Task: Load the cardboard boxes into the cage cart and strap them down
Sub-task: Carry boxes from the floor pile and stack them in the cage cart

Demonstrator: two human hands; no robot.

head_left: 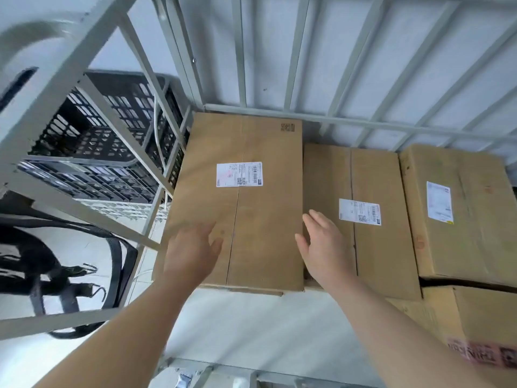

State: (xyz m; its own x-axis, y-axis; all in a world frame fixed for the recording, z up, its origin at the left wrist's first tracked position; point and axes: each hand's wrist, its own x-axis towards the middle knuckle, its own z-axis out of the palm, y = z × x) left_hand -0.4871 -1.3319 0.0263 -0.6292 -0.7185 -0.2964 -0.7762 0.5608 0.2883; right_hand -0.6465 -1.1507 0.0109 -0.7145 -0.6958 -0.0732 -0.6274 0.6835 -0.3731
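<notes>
On the far left, black straps (33, 256) hang outside the grey metal cage cart (363, 123), by its side frame. Farther away, also behind this side frame, stand black plastic lattice crates (92, 135).

Inside the cart, in the far left corner, lies a large flat brown cardboard box (251, 219) with a white shipping label (239, 175) on its top. The left hand (193, 253) is over the near left part of this box, open, with relaxed fingers; it is a little blurred, so I cannot tell if it touches the cardboard. The right hand (324, 247) is also open, fingers straight and together, at the right edge of the same box, above the line where it meets the next one. Neither hand grips anything.

Just beside, to the right, lies a second brown cardboard box (375, 247), lower, with its own white label. Further right is a third, taller cardboard box (475, 233), and near it, lower, a fourth cardboard box (481, 317) with a pink printed sticker. The near part of the pale cart floor (251, 326) shows bare.
</notes>
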